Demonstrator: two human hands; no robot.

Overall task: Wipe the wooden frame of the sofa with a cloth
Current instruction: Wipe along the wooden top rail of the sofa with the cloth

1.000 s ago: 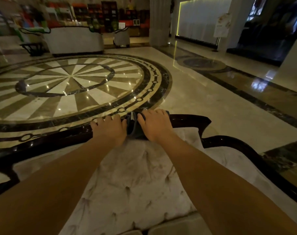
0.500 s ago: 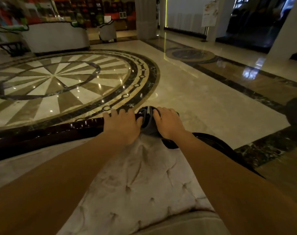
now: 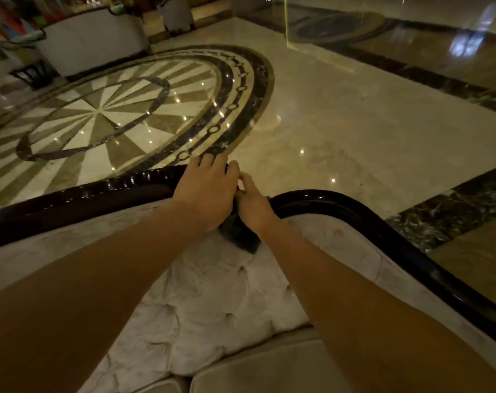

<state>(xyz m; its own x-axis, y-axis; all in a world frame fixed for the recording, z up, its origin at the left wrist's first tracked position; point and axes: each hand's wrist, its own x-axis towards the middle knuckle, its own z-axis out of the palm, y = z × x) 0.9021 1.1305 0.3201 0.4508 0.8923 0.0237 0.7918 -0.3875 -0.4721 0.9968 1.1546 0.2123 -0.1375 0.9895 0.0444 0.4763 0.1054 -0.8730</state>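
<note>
Both hands have travelled rightward along the top rail of the sofa over the last second, from the straight middle stretch to the place where the wooden frame (image 3: pixel 340 204) dips and curls toward the right-hand corner of the backrest. The left hand (image 3: pixel 205 191) now lies flat over the rail, fingers draped over its far edge, palm down and not closed round anything I can see. The right hand (image 3: pixel 252 204) is pressed close beside it, touching it, and seems to be bunching the dark cloth (image 3: pixel 239 234); whether its fingers are fully closed on the fabric cannot be told, since the left hand covers them. Most of the cloth hangs just below the two hands, against the pale tufted backrest (image 3: pixel 212 293).

By my judgement the straight rail to the left is done and the curved right section comes next, which will want the cloth regathered to follow the bend.

Beyond the rail is polished marble floor (image 3: pixel 340 123) with a round inlaid medallion (image 3: pixel 113 114); another sofa (image 3: pixel 93 38) stands well apart at the far side. Nothing blocks the frame itself.
</note>
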